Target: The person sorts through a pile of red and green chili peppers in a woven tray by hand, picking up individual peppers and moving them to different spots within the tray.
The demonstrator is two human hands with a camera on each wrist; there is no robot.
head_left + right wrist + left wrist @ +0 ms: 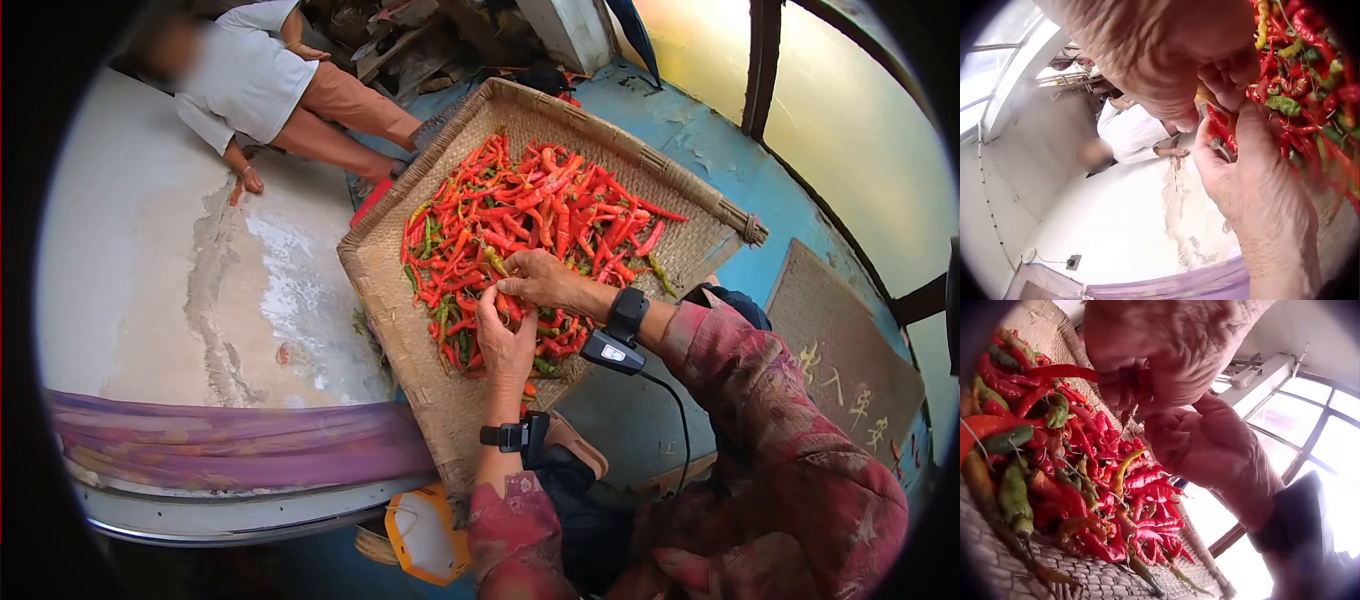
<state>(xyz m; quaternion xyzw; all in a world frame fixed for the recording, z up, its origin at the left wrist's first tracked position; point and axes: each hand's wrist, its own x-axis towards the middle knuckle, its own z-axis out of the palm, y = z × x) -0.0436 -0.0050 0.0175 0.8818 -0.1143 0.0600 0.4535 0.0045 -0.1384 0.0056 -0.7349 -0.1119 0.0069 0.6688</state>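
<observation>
Several red chili peppers point(1217, 128) are gripped in my left hand point(508, 348), between its thumb and curled fingers. My right hand point(548, 280) meets it over the pile, its bent fingertips pinching at the same peppers; its own fingers partly hide the contact. Close up in the left wrist view, red shows inside the left hand point(1172, 350), with the right hand point(1216, 444) right against it. Beneath both hands spreads a heap of chili peppers point(560, 200), mostly red with some green and yellow, in a shallow woven tray point(420, 365).
A person point(255, 85) in a white shirt sits beyond the tray on a pale, stained surface point(140, 280). Purple cloth point(240, 440) lies along its near edge. Below the tray stands a yellow-rimmed container point(430, 535). A mat point(850, 350) lies at right on the blue floor.
</observation>
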